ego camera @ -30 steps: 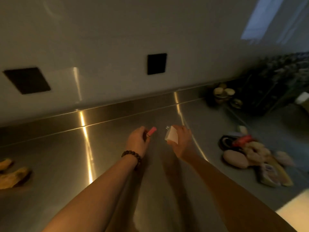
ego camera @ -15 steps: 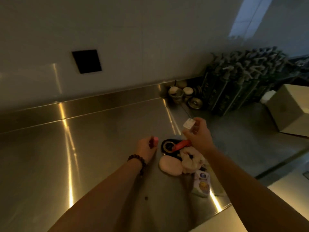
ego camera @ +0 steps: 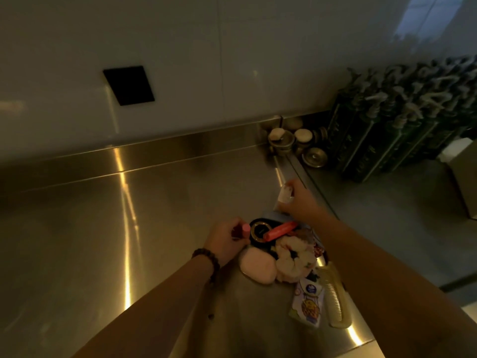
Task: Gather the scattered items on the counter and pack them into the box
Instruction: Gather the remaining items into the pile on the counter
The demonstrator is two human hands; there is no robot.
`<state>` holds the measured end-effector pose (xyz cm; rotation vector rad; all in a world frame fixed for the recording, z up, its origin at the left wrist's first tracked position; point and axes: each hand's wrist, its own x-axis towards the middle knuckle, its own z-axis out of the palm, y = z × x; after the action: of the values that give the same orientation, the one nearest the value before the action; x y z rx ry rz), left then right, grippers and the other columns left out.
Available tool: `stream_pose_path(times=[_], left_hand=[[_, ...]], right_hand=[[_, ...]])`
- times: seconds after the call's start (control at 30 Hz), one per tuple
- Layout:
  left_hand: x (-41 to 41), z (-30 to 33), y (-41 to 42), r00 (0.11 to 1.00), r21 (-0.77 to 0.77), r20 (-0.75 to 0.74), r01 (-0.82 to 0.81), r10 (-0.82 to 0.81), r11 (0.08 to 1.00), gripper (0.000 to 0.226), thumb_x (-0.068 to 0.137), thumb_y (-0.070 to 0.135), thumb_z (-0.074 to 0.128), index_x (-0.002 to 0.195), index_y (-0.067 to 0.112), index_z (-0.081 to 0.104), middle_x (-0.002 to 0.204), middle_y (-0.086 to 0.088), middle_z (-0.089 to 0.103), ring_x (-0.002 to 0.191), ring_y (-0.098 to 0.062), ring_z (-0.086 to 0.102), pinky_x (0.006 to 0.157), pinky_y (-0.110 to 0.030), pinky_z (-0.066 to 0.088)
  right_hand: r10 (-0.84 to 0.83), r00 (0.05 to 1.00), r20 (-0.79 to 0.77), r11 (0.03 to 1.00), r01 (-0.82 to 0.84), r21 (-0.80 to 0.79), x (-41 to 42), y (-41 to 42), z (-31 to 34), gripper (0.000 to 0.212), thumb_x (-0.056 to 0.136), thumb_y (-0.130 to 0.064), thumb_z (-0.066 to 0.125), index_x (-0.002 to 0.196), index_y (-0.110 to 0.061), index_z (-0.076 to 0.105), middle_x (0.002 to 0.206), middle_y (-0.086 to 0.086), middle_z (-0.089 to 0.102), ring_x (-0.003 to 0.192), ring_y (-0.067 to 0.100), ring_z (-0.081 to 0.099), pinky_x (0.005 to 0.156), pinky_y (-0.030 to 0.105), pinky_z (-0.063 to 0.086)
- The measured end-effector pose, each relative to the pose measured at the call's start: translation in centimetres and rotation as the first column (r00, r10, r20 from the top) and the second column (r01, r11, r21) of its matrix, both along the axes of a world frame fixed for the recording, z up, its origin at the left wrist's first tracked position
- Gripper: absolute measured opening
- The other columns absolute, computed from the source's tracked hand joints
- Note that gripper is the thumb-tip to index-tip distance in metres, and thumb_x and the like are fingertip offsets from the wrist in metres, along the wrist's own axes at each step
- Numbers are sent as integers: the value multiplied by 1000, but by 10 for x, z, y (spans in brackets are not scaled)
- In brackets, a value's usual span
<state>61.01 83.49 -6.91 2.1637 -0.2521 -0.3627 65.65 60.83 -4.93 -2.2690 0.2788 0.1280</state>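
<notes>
My left hand [ego camera: 227, 241] is closed around a small pink tube [ego camera: 244, 228], just left of a pile of items on the steel counter [ego camera: 103, 228]. My right hand [ego camera: 299, 200] grips a small white bottle [ego camera: 283, 196] above the pile's far side. The pile holds a black round case [ego camera: 259, 232], an orange-red tube [ego camera: 280, 230], a pale fluffy scrunchie [ego camera: 294, 257], a pink oval soap [ego camera: 258, 266], a printed packet [ego camera: 307, 303] and a yellow comb [ego camera: 335, 295]. A cardboard box [ego camera: 462, 174] shows at the right edge.
Small metal bowls and cups [ego camera: 291, 140] stand in the back corner by the wall. Several dark green bottles [ego camera: 392, 120] are packed at the back right. The counter's front edge runs along the lower right.
My view has swung right, so the pile now lies under my hands. Both hands have come down closer to the pile, each still holding its item.
</notes>
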Motion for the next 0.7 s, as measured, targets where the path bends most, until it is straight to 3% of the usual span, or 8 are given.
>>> stream_pose_path(times=[0.2,0.33,0.4,0.5,0.6,0.7], left_hand=[[-11,0,-8,1000,24,-15,24,-24,999,18,76,14,72,87,23,61,91,4,62,89,-13,58,77,-25,47],[-14,-3,-10,1000,25,6,11,-12,1000,23,74,17,74,82,31,57,86,9,61,87,-13,59,70,-19,42],[-15,-4,-9,999,31,-4,38,-38,999,30,73,22,76,92,32,57,96,8,60,94,-13,58,79,-24,47],[-19,-3,-5,999,47,-40,28,-26,998,55,70,34,79,119,26,54,119,3,58,108,-14,55,94,-36,47],[-27,6,8,999,95,-27,-29,31,995,75,71,56,69,135,30,42,135,6,47,122,-14,46,99,-27,40],[-35,16,30,995,141,77,-72,62,987,73,79,59,58,141,28,34,145,3,39,130,-16,39,100,-22,29]], right_hand=[[3,1000,-7,1000,-3,10,-5,-8,-6,48,75,-14,72,116,-15,46,99,2,56,95,22,59,74,31,44],[37,999,-30,999,-37,-2,-15,-13,-3,68,75,-15,73,133,-15,39,124,9,54,108,24,56,80,28,43],[40,999,-23,999,-40,-1,-20,-13,1,86,75,-17,74,145,-17,24,142,11,41,125,26,46,92,29,39],[54,998,41,999,-53,-9,-27,-3,12,92,75,-25,76,147,-22,18,148,8,30,134,26,35,100,33,35],[143,985,100,989,-138,-56,-32,17,27,93,76,-31,75,149,-24,17,156,5,19,141,23,21,113,45,26],[244,958,149,966,-227,-122,-34,48,40,88,81,-31,71,149,-21,15,158,5,10,145,20,9,116,37,15]])
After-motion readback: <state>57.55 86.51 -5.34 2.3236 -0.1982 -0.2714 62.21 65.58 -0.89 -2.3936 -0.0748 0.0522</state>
